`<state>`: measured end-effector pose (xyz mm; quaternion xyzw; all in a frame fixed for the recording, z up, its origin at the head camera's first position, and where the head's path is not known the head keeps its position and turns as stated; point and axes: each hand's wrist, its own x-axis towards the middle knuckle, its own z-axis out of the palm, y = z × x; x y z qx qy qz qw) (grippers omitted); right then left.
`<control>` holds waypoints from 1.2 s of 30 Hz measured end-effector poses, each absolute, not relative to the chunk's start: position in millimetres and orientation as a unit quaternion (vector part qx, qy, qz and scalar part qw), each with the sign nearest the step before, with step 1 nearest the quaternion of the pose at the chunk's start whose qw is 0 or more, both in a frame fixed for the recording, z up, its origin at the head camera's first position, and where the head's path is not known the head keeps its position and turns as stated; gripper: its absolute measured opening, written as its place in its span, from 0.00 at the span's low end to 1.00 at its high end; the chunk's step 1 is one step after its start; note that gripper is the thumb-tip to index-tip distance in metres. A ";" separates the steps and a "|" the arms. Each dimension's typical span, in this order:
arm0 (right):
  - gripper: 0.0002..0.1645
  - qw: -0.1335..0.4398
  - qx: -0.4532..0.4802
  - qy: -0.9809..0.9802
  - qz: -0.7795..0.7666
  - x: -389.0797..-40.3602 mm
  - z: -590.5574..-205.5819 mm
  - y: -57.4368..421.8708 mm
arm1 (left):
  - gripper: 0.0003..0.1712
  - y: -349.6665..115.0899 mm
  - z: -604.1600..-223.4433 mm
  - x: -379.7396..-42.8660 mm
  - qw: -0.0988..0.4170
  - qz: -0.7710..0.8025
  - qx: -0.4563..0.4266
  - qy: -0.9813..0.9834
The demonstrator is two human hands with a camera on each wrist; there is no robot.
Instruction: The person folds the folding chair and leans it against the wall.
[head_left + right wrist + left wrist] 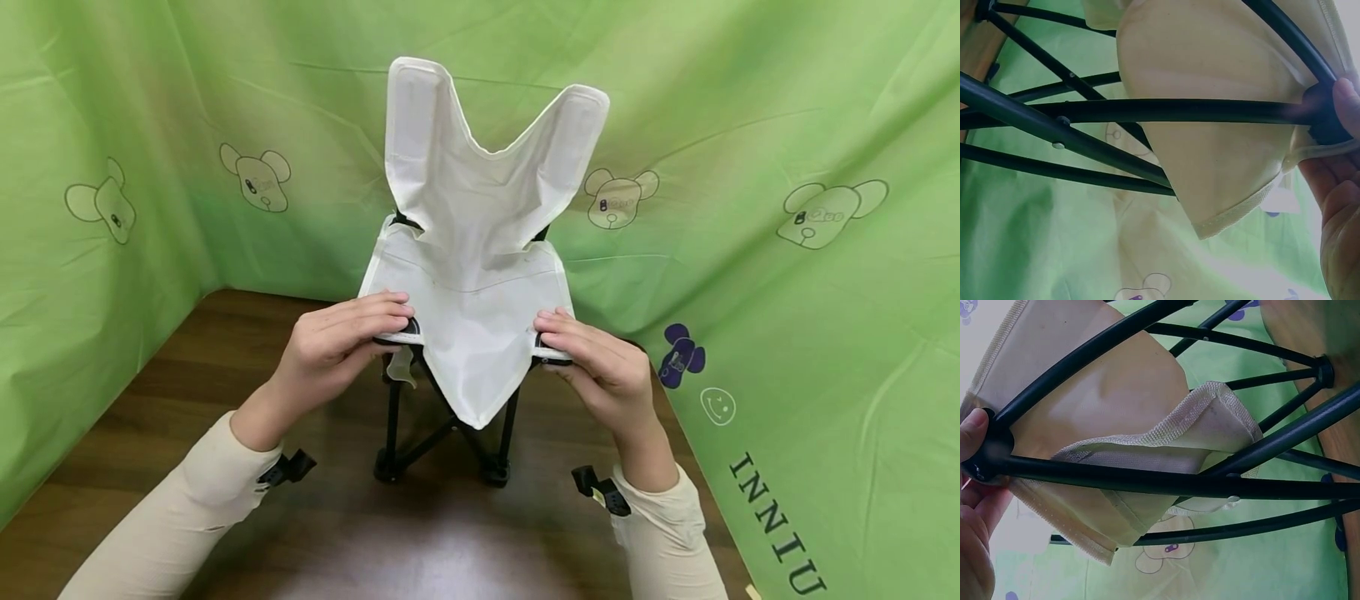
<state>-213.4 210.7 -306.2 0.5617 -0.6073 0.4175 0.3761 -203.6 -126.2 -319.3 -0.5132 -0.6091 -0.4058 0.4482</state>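
A small folding chair with a white fabric seat (pixel 480 308) and backrest (pixel 487 183) stands unfolded on the table. Its black tube legs (pixel 393 417) cross under the seat. My left hand (pixel 330 337) grips the front left seat corner, fingers on top and thumb below. At the front right corner my right hand (pixel 600 358) grips the same way. In the left wrist view, the thumb (pixel 972 431) presses a black joint (pixel 991 447) where tubes meet. The right wrist view shows a matching black joint (pixel 1325 115) under the right thumb. Between the hands, the seat's front point droops.
The brown wooden table (pixel 360 542) lies under the chair. Green cloth (pixel 750 125) with printed bear heads hangs behind and at both sides, close to the backrest. Black straps with small devices (pixel 288 468) sit on both wrists.
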 end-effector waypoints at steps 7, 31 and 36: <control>0.15 0.373 0.561 -0.608 0.420 -213.3 -304.0 209.6 | 0.13 -125.3 -315.8 -202.3 0.442 -0.405 -0.515 -0.612; 0.16 0.377 0.563 -0.608 0.414 -214.2 -302.2 208.1 | 0.23 -120.8 -309.4 -202.2 0.421 -0.400 -0.523 -0.624; 0.16 0.371 0.568 -0.602 0.421 -215.6 -298.4 205.6 | 0.25 -118.6 -305.0 -203.2 0.422 -0.399 -0.521 -0.626</control>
